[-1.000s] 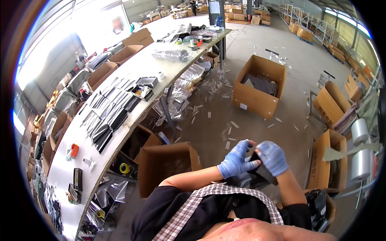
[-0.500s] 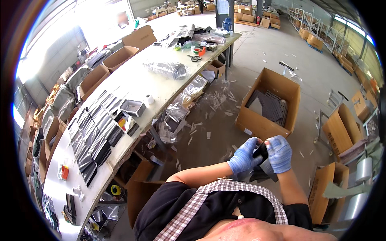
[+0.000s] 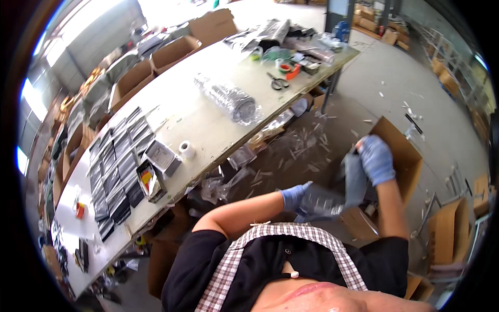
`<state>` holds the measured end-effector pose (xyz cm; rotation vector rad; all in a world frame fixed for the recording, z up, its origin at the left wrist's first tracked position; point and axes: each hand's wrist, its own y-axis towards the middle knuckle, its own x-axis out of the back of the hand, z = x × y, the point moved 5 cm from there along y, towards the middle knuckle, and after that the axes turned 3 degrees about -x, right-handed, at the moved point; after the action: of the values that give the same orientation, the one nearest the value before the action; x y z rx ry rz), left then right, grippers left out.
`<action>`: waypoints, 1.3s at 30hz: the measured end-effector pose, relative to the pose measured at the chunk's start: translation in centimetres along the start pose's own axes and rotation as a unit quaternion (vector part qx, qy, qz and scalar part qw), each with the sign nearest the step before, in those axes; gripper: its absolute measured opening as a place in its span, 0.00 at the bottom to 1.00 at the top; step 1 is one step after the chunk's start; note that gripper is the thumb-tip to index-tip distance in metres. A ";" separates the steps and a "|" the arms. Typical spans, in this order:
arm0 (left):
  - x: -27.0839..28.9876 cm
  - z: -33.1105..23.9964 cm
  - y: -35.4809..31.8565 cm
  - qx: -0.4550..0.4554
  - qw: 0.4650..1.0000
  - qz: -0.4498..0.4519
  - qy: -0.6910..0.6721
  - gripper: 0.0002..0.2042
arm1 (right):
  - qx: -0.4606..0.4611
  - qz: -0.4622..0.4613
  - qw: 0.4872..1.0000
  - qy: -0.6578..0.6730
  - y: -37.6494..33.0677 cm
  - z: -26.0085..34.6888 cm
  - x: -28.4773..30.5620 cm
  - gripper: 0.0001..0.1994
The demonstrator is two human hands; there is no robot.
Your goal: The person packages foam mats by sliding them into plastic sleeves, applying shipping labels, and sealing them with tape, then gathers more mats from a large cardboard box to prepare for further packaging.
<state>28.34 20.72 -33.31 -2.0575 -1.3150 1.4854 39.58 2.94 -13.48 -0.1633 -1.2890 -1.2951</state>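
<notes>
Both my hands wear blue gloves. My left hand (image 3: 297,195) holds a clear plastic wrapper (image 3: 321,202) close to my chest. My right hand (image 3: 375,159) is raised further out and grips a flat dark grey pack (image 3: 355,179) over an open cardboard box (image 3: 403,151) on the floor. The picture is blurred around both hands, so the exact grip is hard to read.
A long white table (image 3: 208,119) runs along my left with rows of dark flat packs (image 3: 117,171), a small open box (image 3: 162,157), a tape roll (image 3: 186,149), a clear plastic bundle (image 3: 231,101) and scissors (image 3: 278,81). Cardboard boxes (image 3: 449,229) and plastic scraps lie on the floor.
My hands were together on one dark item; now they have moved apart, the right hand lifting the grey pack toward the box, the left keeping the wrapper. The view has swung toward the table.
</notes>
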 end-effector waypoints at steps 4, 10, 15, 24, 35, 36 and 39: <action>1.4 -8.4 3.3 -0.027 0.993 0.112 0.016 0.28 | 0.037 0.004 0.998 0.047 15.3 1.1 -0.9 0.07; 2.0 -31.0 -3.1 -0.474 0.830 0.026 0.293 0.24 | 0.323 -0.095 0.938 0.089 25.2 19.4 -0.2 0.07; 12.0 -46.8 -21.8 -0.678 0.558 -0.249 0.409 0.20 | 0.497 -0.059 0.864 0.055 24.0 26.4 -4.4 0.13; 28.3 -48.5 -42.4 -0.596 0.084 -0.559 0.571 0.15 | 0.553 0.029 0.815 0.174 33.1 27.0 -25.8 0.11; 60.2 -38.4 -31.0 -0.151 0.580 -0.580 0.551 0.25 | 0.494 0.528 0.682 0.107 28.5 28.5 -54.8 0.08; 63.6 -36.7 -31.2 -0.234 0.692 -0.600 0.327 0.25 | 0.498 0.582 0.641 0.041 27.8 28.2 -55.5 0.09; 66.2 -36.9 -31.0 -0.418 0.706 -0.484 -0.303 0.19 | 0.500 0.653 0.570 0.000 28.0 26.1 -56.3 0.12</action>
<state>48.26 100.08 -36.65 -0.6199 -3.0788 1.0674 59.29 65.58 -31.43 -0.2200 -1.2065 0.7791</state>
